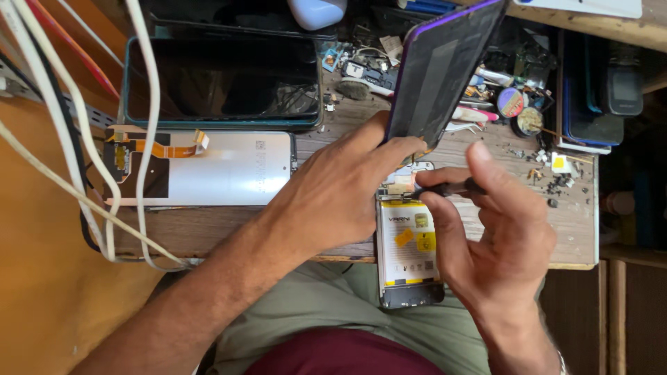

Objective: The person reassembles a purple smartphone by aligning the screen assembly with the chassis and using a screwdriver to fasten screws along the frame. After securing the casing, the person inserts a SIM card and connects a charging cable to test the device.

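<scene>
Left hand [333, 198]: closed around the lower edge of a lifted phone panel [445, 69], thumb and fingers pinching it so that it stands tilted up and away from the opened phone.
Right hand [497, 232]: fingers curled tight on a thin dark tool [448, 187], held like a pen; its tip points toward the left hand and meets the top of the opened phone.
Opened phone [408, 253]: lies between the two hands, back open and facing up, its lower end hanging past the worktop's near edge over the person's lap.
Battery [406, 243]: white with yellow labels, seated in the opened phone just beside the right hand's thumb.
Lifted phone panel: dark with a purple rim, rising above both hands.
Spare display [229, 170]: pale, face down, with an orange flex ribbon, on the far side of the left hand's wrist.
Dark screen [222, 80]: black glass in a teal frame, beyond the spare display.
White cables [83, 139]: cross the worktop's end, well apart from the left hand.
Small parts [514, 104]: screws, tins and scraps scattered beyond the right hand.
Worktop [208, 232]: worn wood, carrying everything.
</scene>
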